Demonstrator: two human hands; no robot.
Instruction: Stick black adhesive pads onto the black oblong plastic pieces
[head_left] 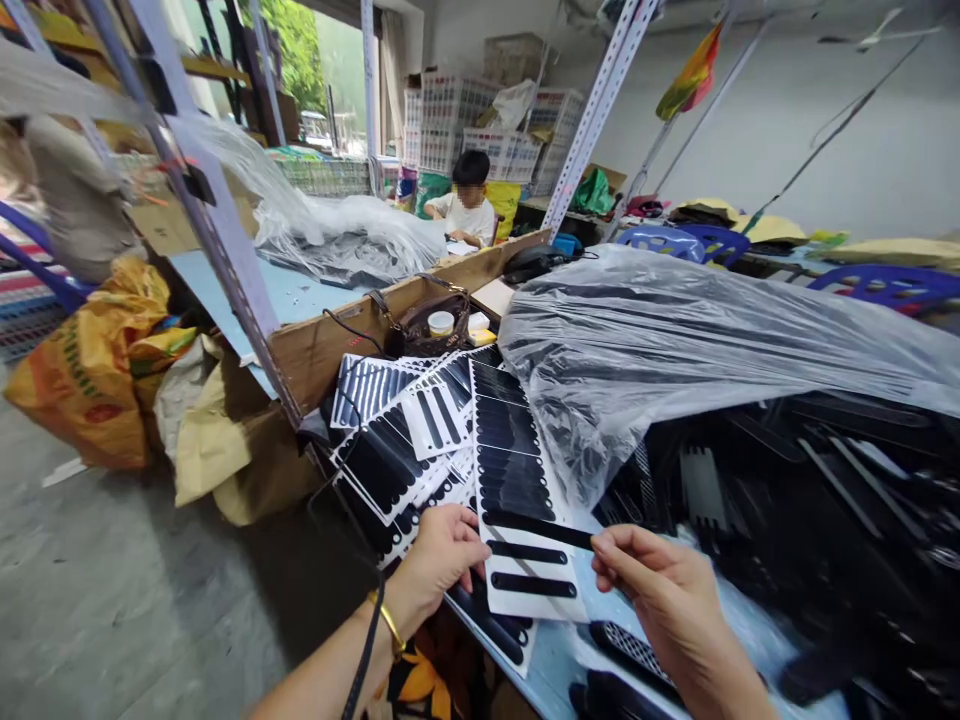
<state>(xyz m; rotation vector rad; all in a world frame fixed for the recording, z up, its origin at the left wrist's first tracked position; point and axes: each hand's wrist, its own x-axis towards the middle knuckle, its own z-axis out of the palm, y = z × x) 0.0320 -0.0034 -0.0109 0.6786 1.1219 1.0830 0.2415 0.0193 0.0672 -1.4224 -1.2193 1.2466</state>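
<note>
A white backing sheet [532, 590] lined with black strips lies over other sheets at the table's near edge. My left hand [444, 548] pinches the sheet's left edge, thumb on top. My right hand [651, 572] has thumb and forefinger closed on the end of one black strip [566, 532], which stretches leftward across the sheet. Two separate black strips remain on the white part below it. More sheets of black strips [382, 460] are piled to the left. A black piece with a mesh-patterned surface [634, 650] rests below my right hand.
Clear plastic film [675, 320] covers a heap of black parts [825, 500] on the right. A wooden board [315, 350], a brown bag [427, 325] and a metal upright [217, 230] stand beyond the sheets. Orange sacks [94, 370] are at left. A person [469, 205] sits behind.
</note>
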